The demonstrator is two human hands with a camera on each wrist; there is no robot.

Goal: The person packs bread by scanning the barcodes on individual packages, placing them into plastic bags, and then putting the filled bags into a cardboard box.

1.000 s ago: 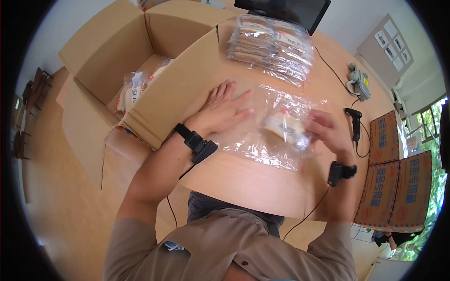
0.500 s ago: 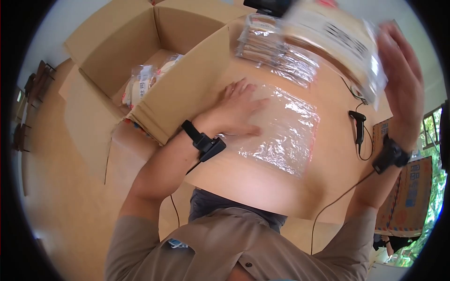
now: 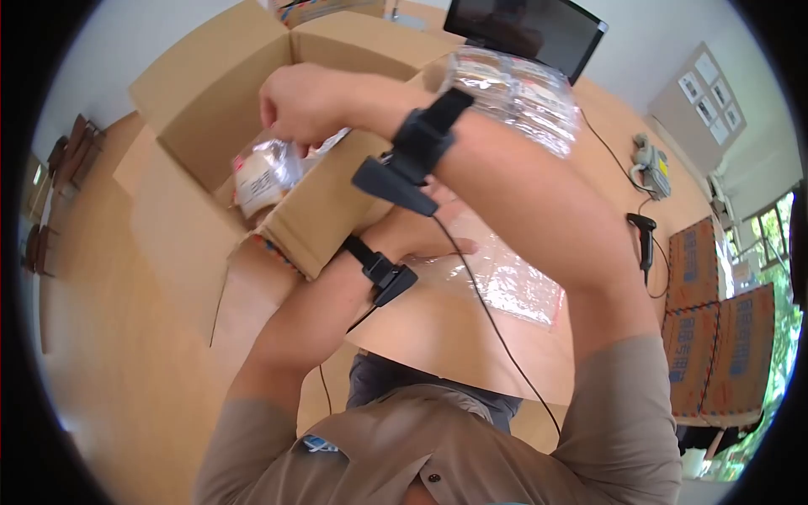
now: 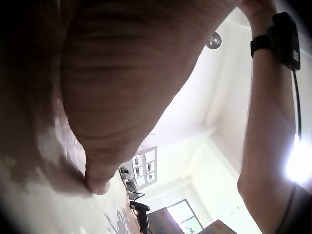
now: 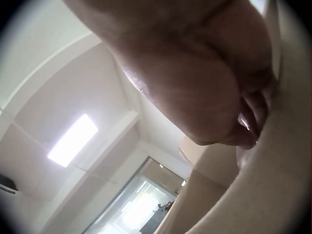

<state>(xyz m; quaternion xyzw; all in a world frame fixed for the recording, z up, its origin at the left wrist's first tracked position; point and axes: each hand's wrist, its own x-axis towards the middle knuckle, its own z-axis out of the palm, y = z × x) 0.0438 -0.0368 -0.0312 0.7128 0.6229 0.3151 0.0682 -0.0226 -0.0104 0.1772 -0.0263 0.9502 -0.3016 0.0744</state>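
Note:
My right hand [image 3: 307, 105] reaches across the left arm and over the open cardboard box [image 3: 324, 215]. Its curled fingers grip the edge of a clear-wrapped packet [image 3: 263, 178] with pale contents and a white printed label, hanging inside the box. In the right wrist view the fingers [image 5: 256, 109] are bent close together, with a bit of clear plastic [image 5: 245, 158] beneath them. My left hand [image 3: 417, 234] rests with outstretched fingers on a clear plastic bag [image 3: 518, 286] lying on the table; the right forearm hides part of it.
Stacked clear-wrapped packets [image 3: 539, 101] stand at the table's back, before a monitor [image 3: 526, 34]. A telephone [image 3: 652, 164] and a black barcode scanner [image 3: 644, 240] sit at the right. Printed cartons [image 3: 715, 345] are stacked beyond the table's right edge.
My right hand lifted a packet off the plastic bag, raised it at the right, then swung left over the box with it. The left hand stays on the bag.

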